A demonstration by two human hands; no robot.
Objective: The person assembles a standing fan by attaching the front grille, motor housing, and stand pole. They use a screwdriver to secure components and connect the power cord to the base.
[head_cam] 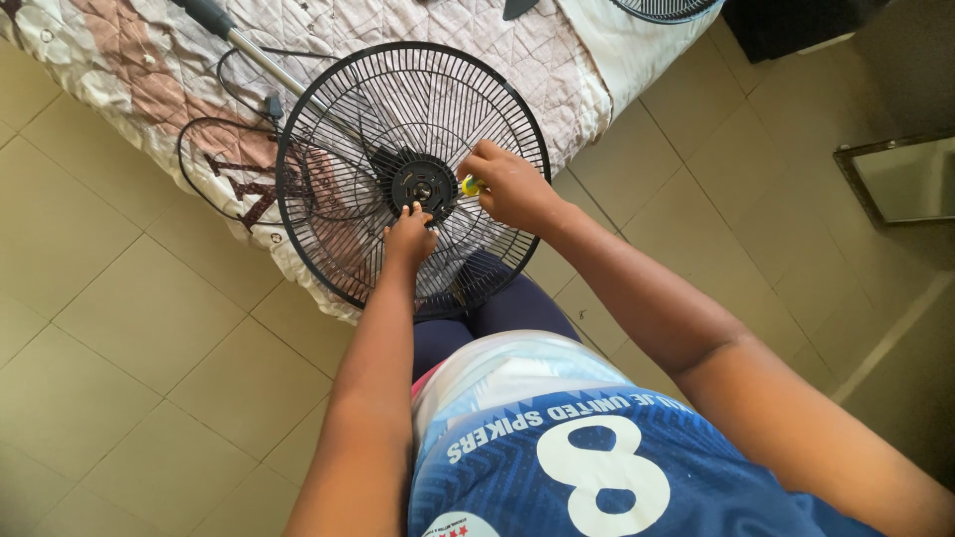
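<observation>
Head view: hands (463, 214) hold screwdriver (470, 185) at fan guard (328, 149) hub (423, 185).

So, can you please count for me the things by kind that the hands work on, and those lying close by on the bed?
Black round fan grille, left hand at its hub: 1
Yellow-handled tool in the right hand: 1
Metal pole with black grip: 1
Black cable on the quilted bed cover: 1
Total: 4
</observation>
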